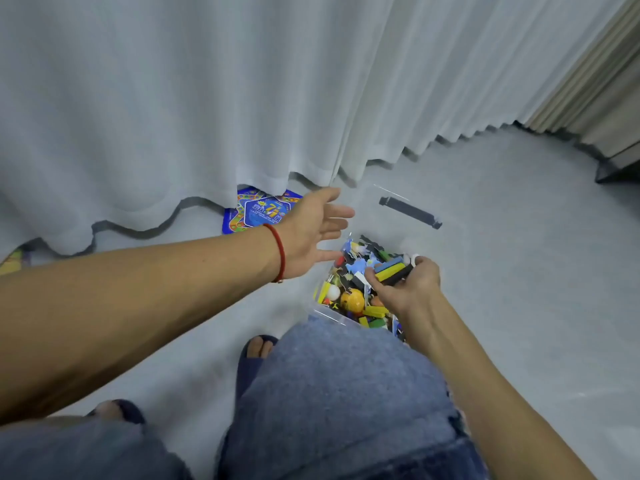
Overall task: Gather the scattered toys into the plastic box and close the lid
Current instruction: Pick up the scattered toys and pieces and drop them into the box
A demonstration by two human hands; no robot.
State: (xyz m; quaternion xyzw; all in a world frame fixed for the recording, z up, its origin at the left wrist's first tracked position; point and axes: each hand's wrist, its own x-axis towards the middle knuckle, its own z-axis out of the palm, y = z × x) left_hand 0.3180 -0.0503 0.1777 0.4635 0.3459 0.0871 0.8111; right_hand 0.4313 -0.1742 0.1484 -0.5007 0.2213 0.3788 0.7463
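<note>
A clear plastic box [329,315] sits on the grey floor just past my knee, full of small coloured toys, among them an orange ball [352,300]. My right hand [405,284] is over the box and grips a bundle of blocks [390,270], blue, yellow and black. My left hand [311,230] hovers at the box's far left corner with straight, spread fingers and holds nothing. The box's transparent lid with a dark handle [410,212] stands raised behind the box.
A blue game board [258,211] lies on the floor, partly under the white curtain [207,98]. Another colourful board edge [14,259] shows at far left. My knees and slippered feet [256,351] fill the foreground. A dark cabinet base [616,168] stands at right.
</note>
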